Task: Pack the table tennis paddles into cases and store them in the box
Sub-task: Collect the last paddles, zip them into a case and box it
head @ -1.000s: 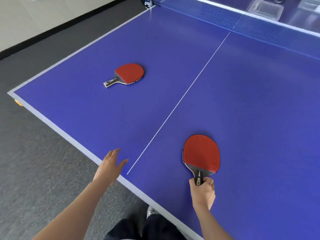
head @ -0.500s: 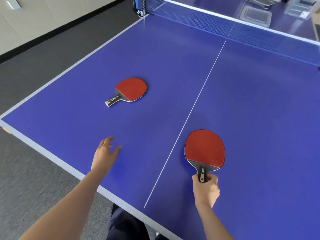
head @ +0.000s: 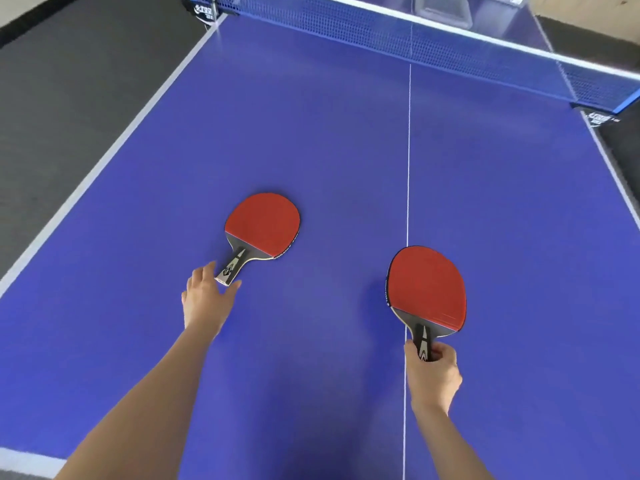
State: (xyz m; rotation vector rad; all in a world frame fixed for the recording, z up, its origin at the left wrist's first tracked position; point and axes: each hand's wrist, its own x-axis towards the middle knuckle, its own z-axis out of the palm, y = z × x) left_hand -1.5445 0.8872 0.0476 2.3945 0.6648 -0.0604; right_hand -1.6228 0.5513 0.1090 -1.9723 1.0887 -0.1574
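Note:
A red-faced paddle (head: 264, 226) lies flat on the blue table tennis table (head: 346, 150), its dark handle pointing toward me. My left hand (head: 205, 299) reaches over the table with spread fingers, its fingertips at the end of that handle. A second red paddle (head: 427, 287) is lifted near the white centre line, and my right hand (head: 431, 374) grips its handle from below. No case or box shows clearly in this view.
The blue net (head: 433, 46) spans the far end of the table, with its clamps at both sides. Blurred clear containers (head: 440, 5) sit beyond the net. Dark grey floor (head: 69, 81) borders the table on the left.
I have stepped closer and turned toward the left paddle. My left hand has reached forward to its handle tip. My right hand keeps holding the other paddle.

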